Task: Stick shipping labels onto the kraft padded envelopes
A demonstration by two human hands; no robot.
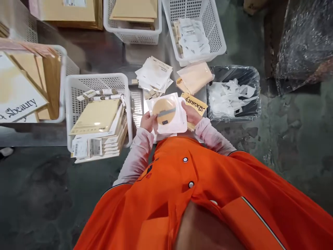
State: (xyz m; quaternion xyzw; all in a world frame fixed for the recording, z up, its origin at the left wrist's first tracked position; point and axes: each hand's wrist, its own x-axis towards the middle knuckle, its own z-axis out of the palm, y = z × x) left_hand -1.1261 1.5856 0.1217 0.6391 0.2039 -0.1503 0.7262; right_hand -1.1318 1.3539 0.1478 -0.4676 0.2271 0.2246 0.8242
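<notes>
Between my two hands is a clear plastic pouch (170,126) with a round tan piece (163,106) showing through it. My left hand (148,121) grips its left side, the thumb on top. At the right edge my right hand (191,114) is closed on the same pouch, its fingers partly hidden. A yellow card (195,103) printed "beauty" lies beside and partly under my right hand. Just beyond the pouch are a pile of white cards (156,73) and a peach-coloured packet (195,77).
A white basket (97,79) of boxes and envelopes stands at left, with another basket (62,83) beyond it. More baskets (132,36) (195,10) line the far side. A lined black bin (256,93) with white scraps is at right.
</notes>
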